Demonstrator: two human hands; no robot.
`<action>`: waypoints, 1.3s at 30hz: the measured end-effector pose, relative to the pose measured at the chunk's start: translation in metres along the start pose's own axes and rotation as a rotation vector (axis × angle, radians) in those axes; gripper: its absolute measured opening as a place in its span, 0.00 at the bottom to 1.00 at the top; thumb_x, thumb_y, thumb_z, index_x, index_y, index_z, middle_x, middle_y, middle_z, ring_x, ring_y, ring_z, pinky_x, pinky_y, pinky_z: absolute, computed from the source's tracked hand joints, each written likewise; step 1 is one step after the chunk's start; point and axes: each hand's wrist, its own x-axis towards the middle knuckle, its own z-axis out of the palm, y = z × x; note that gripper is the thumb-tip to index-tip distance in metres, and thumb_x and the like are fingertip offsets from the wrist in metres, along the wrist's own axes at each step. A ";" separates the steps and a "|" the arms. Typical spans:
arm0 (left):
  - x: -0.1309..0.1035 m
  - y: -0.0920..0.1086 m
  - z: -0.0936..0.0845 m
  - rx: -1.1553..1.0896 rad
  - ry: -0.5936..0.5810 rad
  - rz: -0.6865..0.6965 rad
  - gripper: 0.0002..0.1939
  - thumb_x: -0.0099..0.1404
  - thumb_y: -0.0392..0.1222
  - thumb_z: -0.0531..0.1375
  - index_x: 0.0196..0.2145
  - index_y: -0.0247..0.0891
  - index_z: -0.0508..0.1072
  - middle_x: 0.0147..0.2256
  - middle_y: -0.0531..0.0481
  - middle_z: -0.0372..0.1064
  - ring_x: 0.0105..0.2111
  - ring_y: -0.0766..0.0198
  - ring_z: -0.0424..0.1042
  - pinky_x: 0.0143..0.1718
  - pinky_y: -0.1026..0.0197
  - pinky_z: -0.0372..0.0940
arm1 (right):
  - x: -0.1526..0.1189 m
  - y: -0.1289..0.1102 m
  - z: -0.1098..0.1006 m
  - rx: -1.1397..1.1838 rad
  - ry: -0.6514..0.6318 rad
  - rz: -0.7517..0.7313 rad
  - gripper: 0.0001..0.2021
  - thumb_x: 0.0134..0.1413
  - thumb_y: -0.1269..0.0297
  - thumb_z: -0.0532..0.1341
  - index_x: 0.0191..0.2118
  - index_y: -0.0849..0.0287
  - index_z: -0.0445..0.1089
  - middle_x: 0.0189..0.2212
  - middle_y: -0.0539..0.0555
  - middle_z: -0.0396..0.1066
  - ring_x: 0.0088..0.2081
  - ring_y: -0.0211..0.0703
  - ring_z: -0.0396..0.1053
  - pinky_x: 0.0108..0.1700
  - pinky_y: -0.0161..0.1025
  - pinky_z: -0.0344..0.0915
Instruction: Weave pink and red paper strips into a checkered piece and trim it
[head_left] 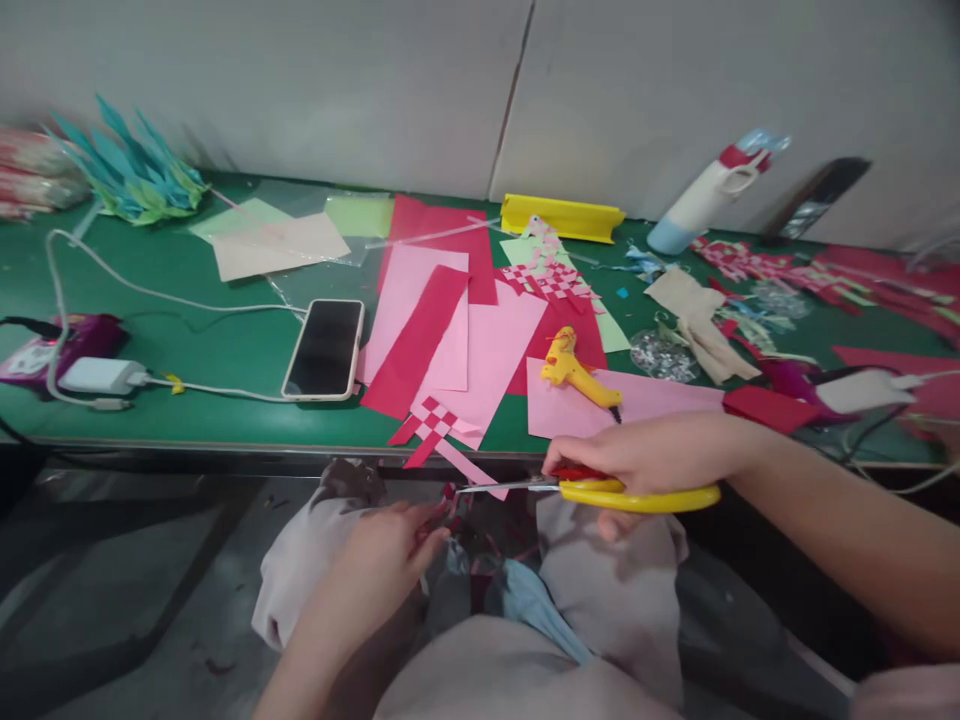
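Observation:
My right hand (pixel 637 470) grips a pair of scissors (pixel 645 497) with yellow handles, held level in front of the table edge, blades pointing left. Just at the blade tips, my left hand (pixel 397 545) pinches a small red and pink paper piece (pixel 448 500), blurred and partly covered by the fingers. Above that hand, a woven red and pink checkered paper piece (pixel 433 420) lies at the table's front edge, a pink strip hanging over. Red paper (pixel 412 350) and pink paper (pixel 491 350) sheets overlap behind it.
A yellow glue gun (pixel 574 370) rests on pink paper. Left of the sheets lies a phone (pixel 324 348) beside a white cable and charger (pixel 105 375). A bottle (pixel 705 195) and a yellow holder (pixel 562 218) stand by the wall. Paper scraps (pixel 701 325) lie right.

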 end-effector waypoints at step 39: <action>0.039 0.024 -0.003 -1.308 0.606 -0.306 0.15 0.45 0.38 0.72 0.31 0.33 0.75 0.25 0.53 0.73 0.22 0.72 0.70 0.25 0.71 0.67 | 0.043 0.062 0.149 1.022 0.200 -0.481 0.30 0.43 0.38 0.63 0.46 0.51 0.57 0.30 0.47 0.53 0.25 0.33 0.47 0.24 0.32 0.46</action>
